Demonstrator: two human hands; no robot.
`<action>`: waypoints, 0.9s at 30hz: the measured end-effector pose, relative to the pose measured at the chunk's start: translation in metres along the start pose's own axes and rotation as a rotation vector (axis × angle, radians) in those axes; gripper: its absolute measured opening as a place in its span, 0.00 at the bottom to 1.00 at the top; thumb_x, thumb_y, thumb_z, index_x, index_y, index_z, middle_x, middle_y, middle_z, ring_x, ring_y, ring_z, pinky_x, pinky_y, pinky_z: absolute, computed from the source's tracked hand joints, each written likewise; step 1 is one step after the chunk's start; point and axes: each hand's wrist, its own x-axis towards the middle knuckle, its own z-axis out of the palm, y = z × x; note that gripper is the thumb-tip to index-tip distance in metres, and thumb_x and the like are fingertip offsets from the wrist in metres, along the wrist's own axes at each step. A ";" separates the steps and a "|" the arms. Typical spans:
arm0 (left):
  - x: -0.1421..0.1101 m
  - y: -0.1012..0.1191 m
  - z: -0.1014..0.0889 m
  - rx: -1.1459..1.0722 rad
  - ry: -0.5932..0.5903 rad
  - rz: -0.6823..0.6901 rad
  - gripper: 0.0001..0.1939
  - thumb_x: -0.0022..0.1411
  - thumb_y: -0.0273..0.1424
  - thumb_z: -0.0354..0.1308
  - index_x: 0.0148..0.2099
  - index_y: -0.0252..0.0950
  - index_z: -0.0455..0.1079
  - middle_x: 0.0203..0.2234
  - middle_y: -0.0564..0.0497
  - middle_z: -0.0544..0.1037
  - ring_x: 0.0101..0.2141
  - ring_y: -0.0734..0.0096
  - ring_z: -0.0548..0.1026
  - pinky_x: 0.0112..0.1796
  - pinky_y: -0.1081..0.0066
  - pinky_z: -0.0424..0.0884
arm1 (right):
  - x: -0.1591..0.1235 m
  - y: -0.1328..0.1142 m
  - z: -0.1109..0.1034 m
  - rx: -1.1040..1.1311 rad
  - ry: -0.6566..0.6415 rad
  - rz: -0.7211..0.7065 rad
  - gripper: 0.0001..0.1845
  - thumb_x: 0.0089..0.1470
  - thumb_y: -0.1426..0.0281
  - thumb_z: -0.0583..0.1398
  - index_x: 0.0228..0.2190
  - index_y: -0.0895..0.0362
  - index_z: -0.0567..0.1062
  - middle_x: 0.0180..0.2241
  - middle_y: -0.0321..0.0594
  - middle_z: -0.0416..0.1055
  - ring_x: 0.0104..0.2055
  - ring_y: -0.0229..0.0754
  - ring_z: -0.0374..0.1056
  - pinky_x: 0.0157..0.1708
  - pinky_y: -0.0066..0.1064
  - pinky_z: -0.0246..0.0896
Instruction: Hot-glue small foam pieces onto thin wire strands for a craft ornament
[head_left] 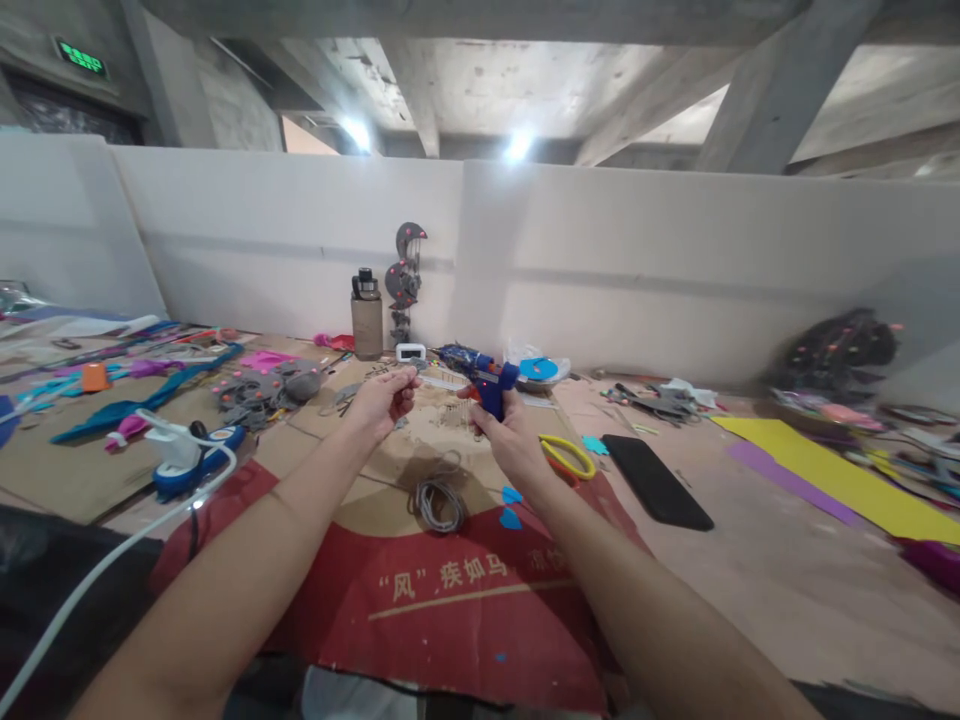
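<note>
My right hand (504,432) is wrapped around the grip of a blue glue gun (489,383), its nozzle pointing left. My left hand (382,402) is closed in a pinch on a small grey piece (415,366), held just left of the nozzle. Both hands hover over a brown cardboard sheet (397,470) on the table. Below them lie a coil of grey cord (439,503), small blue cut-out shapes (511,507) and yellow-handled scissors (568,455).
A black flat pad (654,482) lies right of the scissors, with yellow and purple sheets (832,473) further right. A second glue gun on a white cable (184,458) sits at left among felt scraps. A bottle (367,314) and grey felt ornament (405,280) stand by the white wall.
</note>
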 end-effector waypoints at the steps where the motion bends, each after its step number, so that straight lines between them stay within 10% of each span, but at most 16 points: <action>1: 0.000 0.000 0.000 -0.012 -0.006 -0.005 0.03 0.54 0.24 0.61 0.29 0.29 0.70 0.20 0.52 0.74 0.15 0.86 0.66 0.16 0.85 0.63 | -0.001 0.002 0.001 -0.008 -0.011 -0.012 0.14 0.53 0.66 0.57 0.43 0.54 0.66 0.42 0.41 0.71 0.27 0.36 0.62 0.26 0.29 0.60; 27: -0.015 0.007 0.011 -0.009 -0.051 0.084 0.10 0.45 0.28 0.68 0.28 0.29 0.71 0.20 0.53 0.73 0.16 0.87 0.64 0.16 0.85 0.60 | -0.005 0.010 -0.002 -0.300 -0.026 -0.107 0.12 0.55 0.67 0.56 0.42 0.56 0.69 0.38 0.42 0.72 0.36 0.42 0.66 0.38 0.36 0.60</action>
